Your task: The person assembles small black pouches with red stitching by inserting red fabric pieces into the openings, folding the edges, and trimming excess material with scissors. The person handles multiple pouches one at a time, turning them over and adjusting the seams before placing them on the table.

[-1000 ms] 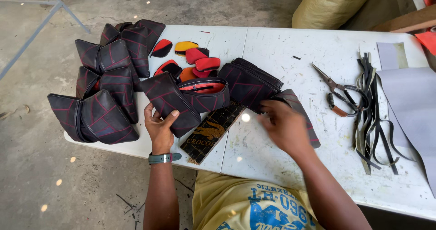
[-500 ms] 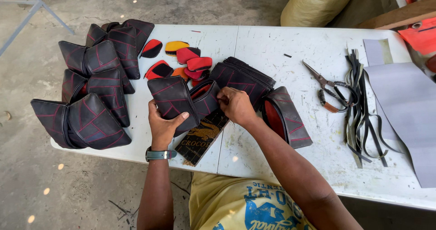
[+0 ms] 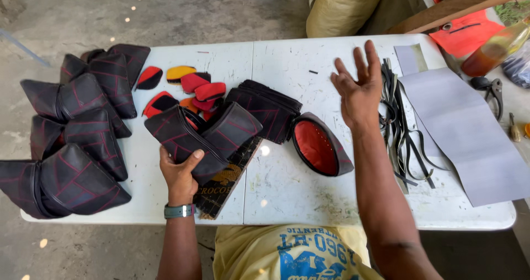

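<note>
Left hand (image 3: 179, 172) is clamped on a black quilted piece with red stitching (image 3: 201, 136), held over the white table (image 3: 287, 186) near its front edge. I see the right hand (image 3: 359, 89) open, fingers spread, empty, raised above the table just beside the black strips (image 3: 400, 131).

Small leathercraft workshop, open-air or shed type: bare concrete floor (image 3: 221, 9); white folding table (image 3: 287, 186); stitched black leather pieces (image 3: 72, 142) stacked at 9 o'clock; leather strips (image 3: 400, 131), grey sheet material (image 3: 464, 131), pliers (image 3: 491, 89) at 3 o'clock.
</note>
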